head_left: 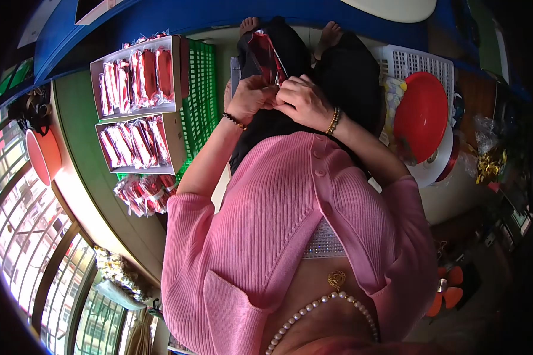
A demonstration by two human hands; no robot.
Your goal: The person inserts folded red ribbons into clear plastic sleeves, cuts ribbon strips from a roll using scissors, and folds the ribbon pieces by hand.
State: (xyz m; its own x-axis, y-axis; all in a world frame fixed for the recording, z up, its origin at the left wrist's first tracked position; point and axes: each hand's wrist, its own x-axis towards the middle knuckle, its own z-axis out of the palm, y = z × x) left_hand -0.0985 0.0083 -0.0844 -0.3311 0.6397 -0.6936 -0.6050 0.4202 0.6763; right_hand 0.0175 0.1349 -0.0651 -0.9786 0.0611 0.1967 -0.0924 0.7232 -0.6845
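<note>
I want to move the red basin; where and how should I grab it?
Probably by the rim, from above: the red basin is round and wide, its rim looks mostly uncovered, and the white basket crowds its far side.

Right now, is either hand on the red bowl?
No, left hand and right hand meet at the red packet, away from the red bowl.

On the left, two open box-shaped cardboard boxes (173, 155), one ahead of the other, sat on a green plastic crate (199, 94). Long red plastic-wrapped packets (137, 80) were in both. On the right, a red round plastic bowl (420, 115) lay partly over a white plastic basket (420, 56).
</note>
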